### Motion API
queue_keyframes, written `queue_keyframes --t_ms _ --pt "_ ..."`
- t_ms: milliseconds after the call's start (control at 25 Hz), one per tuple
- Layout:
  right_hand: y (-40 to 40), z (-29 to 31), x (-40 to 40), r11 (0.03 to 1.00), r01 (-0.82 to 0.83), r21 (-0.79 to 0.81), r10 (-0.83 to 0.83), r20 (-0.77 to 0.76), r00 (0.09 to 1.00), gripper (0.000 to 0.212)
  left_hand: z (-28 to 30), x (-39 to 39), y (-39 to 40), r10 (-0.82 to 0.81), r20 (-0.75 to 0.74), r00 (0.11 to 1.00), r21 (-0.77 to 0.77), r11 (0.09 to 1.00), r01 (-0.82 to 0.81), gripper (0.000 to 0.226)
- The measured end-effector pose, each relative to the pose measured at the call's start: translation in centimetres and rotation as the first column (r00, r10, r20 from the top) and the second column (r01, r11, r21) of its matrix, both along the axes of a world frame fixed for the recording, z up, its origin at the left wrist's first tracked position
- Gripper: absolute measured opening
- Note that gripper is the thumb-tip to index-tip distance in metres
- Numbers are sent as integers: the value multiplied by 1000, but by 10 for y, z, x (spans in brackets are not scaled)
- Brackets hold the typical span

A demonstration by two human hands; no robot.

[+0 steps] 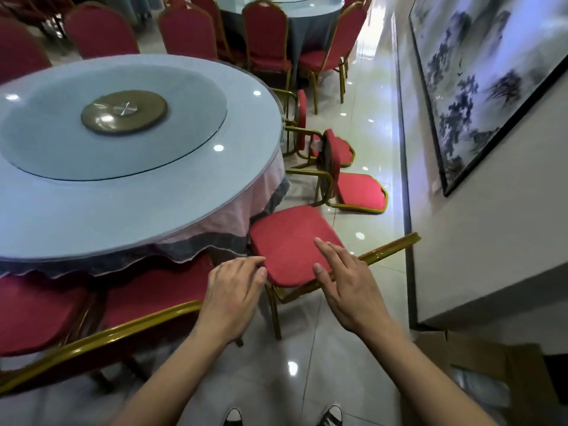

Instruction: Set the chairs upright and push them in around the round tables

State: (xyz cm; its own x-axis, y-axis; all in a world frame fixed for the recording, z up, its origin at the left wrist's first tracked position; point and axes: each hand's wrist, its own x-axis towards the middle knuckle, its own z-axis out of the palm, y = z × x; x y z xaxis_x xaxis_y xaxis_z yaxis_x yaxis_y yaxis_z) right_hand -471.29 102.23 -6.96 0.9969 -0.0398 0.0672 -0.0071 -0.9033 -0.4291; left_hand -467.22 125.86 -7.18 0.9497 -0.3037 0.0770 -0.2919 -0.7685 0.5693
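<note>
Now: both my arms reach forward and down, bare forearms, palms facing down. My left hand (235, 292) sits at the near-left edge of the red seat (292, 244) of the nearest chair, fingers curled and bunched, fingertips touching the cushion's rim; whether they truly clamp it I cannot tell. My right hand (347, 284) is spread open, fingers splayed and extended over the seat's near-right corner, thumb by the cushion edge, holding nothing. Just right of it runs a gold frame bar (390, 249), slanting up toward the wall (479, 241).

That chair stands on its gold legs, seat partly tucked beneath the tablecloth (233, 219) of the round table (138, 210), which carries a glass turntable (113, 118).

Further along the table's edge, two toppled chairs: one (359, 192) lying with its red back flat on the tiled floor (307, 364), another (336, 147) behind it, also tipped over. A third chair (301, 115) beyond them leans close against the table.

At lower left, two more red chairs (147, 290) sit pushed in. A second table (292, 10) with upright chairs stands far ahead. A framed ink painting (479, 75) hangs on the wall at right.
</note>
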Motion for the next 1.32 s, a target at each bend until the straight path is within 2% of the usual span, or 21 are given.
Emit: queue_keyframes --t_ms 280,520,680,800,880,1040,1160,1240,1320 --pt "-134 -18 -4 1000 -18 22 18 32 999 63 -12 -29 -118 39 -85 996 25 999 -37 70" --pt "-202 -34 20 999 -38 26 38 29 999 60 -22 -19 -165 88 -151 985 33 996 -84 70" --pt "-241 -49 62 999 -40 -31 40 10 999 56 -40 6 -188 103 -163 981 135 987 -82 67" --pt "-244 -57 89 977 -177 -116 179 1 984 61 -57 27 -204 65 -95 993 197 979 -46 61" --pt "-249 -67 107 954 -267 -136 265 -33 964 63 -74 41 -213 85 -133 987 217 975 -55 61" --pt "-272 -88 125 958 -282 -55 275 -110 955 64 -108 47 -215 204 -304 931 230 964 -136 68" --pt "-285 -107 128 968 -244 57 250 -121 961 60 -119 41 -218 257 -416 872 180 964 -198 71" --pt "-289 -115 127 971 -196 134 212 -114 971 57 -118 40 -225 287 -425 859 168 957 -237 65" --pt "-294 -120 128 960 -248 129 261 -95 960 56 -113 39 -234 311 -415 855 159 950 -268 58"
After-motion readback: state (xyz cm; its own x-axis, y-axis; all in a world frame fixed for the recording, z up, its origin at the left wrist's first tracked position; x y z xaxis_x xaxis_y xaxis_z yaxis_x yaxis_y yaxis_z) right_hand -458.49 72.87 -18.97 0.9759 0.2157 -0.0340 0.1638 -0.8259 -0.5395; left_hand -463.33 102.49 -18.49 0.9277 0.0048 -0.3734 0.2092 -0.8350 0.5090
